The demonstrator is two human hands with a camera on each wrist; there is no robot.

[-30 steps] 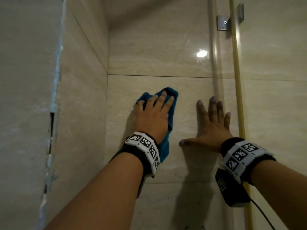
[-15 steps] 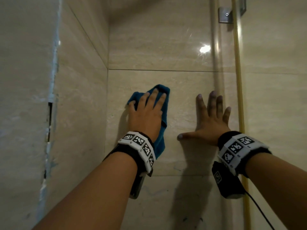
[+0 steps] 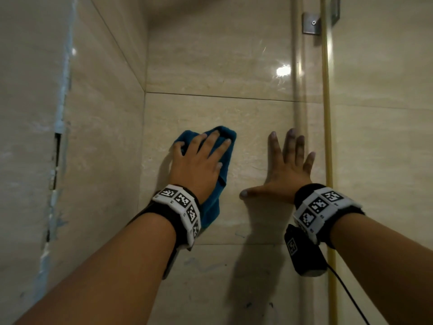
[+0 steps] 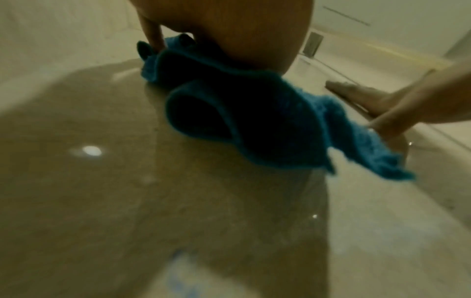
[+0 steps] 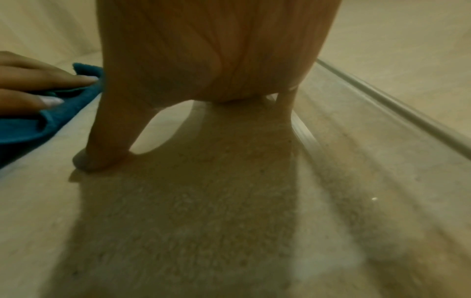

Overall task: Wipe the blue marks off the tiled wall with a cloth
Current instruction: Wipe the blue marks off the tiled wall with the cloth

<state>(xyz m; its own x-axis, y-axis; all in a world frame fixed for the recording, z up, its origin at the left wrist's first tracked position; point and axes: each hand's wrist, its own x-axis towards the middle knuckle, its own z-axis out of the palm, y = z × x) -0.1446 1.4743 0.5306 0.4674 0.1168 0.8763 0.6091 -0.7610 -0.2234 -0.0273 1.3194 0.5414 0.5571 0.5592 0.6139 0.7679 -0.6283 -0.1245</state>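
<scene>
My left hand (image 3: 199, 160) lies flat, fingers straight, pressing a blue cloth (image 3: 226, 146) against the beige tiled wall (image 3: 234, 66). The cloth's loose end hangs below my wrist, folded and bunched in the left wrist view (image 4: 254, 121). Faint blue marks (image 3: 203, 266) streak the tile below the cloth and show blurred in the left wrist view (image 4: 178, 278). A small blue mark (image 3: 239, 235) sits just above the lower grout line. My right hand (image 3: 288, 170) rests open on the wall beside the cloth, fingers spread, holding nothing; its thumb tip (image 5: 84, 161) touches the tile.
A side wall (image 3: 105, 137) meets the tiled wall at a corner close to my left hand. A gold-edged glass panel (image 3: 326, 137) stands just right of my right hand, fixed by a metal bracket (image 3: 311, 23). A black cable (image 3: 351, 299) hangs from my right wrist.
My left hand has slid the cloth down the tile and slightly left, away from the upper grout line. The right hand has stayed flat in the same spot.
</scene>
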